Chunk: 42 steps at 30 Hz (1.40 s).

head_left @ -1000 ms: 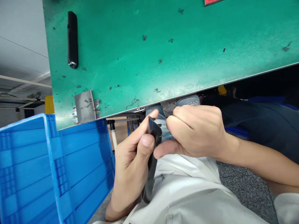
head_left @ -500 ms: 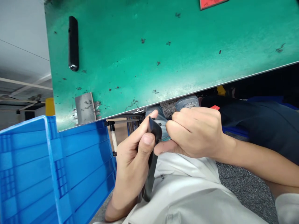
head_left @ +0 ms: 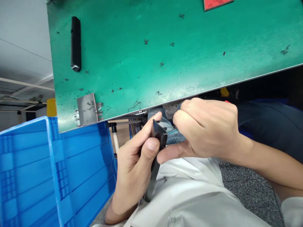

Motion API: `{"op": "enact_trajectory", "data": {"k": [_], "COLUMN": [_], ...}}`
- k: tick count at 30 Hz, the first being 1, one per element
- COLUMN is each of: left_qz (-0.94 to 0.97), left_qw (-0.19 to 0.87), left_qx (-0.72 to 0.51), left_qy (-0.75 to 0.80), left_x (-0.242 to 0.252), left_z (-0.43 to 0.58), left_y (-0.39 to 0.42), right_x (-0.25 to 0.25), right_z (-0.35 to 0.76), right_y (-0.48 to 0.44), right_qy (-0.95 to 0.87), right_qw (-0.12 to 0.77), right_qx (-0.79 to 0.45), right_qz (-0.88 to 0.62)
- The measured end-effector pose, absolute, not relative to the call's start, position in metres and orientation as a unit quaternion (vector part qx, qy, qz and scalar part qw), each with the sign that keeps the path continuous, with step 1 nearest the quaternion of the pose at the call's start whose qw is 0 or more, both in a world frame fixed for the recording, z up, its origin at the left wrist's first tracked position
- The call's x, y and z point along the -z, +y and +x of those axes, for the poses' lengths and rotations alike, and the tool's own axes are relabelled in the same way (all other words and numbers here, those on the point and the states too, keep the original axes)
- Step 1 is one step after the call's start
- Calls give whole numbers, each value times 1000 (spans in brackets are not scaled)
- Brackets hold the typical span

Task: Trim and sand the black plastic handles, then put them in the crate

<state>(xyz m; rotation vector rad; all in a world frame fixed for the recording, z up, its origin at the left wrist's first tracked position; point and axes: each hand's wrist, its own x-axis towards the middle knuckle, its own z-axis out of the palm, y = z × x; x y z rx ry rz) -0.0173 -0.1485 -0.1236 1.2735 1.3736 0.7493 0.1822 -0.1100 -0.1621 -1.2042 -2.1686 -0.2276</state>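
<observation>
A long black part [head_left: 155,170] stands tilted over my lap, gripped near its upper end between the thumb and fingers of my left hand [head_left: 134,167]. Small prongs stick out at its top. Curled fingers of my right hand [head_left: 205,129] close on a thin, bluish-green tool [head_left: 172,131], whose tip meets the part's upper edge. The thumb of that hand rests against the part's side. Most of the tool is hidden inside the fist.
The green table [head_left: 132,63] bears a black elongated part [head_left: 76,44], a grey block [head_left: 87,109], a red piece [head_left: 216,3] and dark shavings. Below left stands a blue crate [head_left: 82,170]. A person's dark-clad leg [head_left: 272,126] is at the right.
My right hand has moved a little right, away from the black part, and more of the thin tool shows. The black part has turned slightly in my left hand.
</observation>
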Motion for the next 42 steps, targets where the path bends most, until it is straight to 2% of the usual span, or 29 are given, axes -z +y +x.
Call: {"op": "enact_trajectory", "data": {"k": [8,20,42], "left_qz": [538,531,493], "left_qw": [491,509,516], "left_qx": [-330,-327,-367], "left_qy": [600,593,597], "left_x": [126,128,126], "left_z": [-11,-9,0], "left_y": [-149,-145,-139], "right_x": [165,171,180], "right_z": [181,174,165], "right_y": [-112,-122,-133], "right_qy": [-841,-834,-831], "right_qw": [307,324,349], "right_qx": [80,32,28], "right_qz": [-439,-445,-433]}}
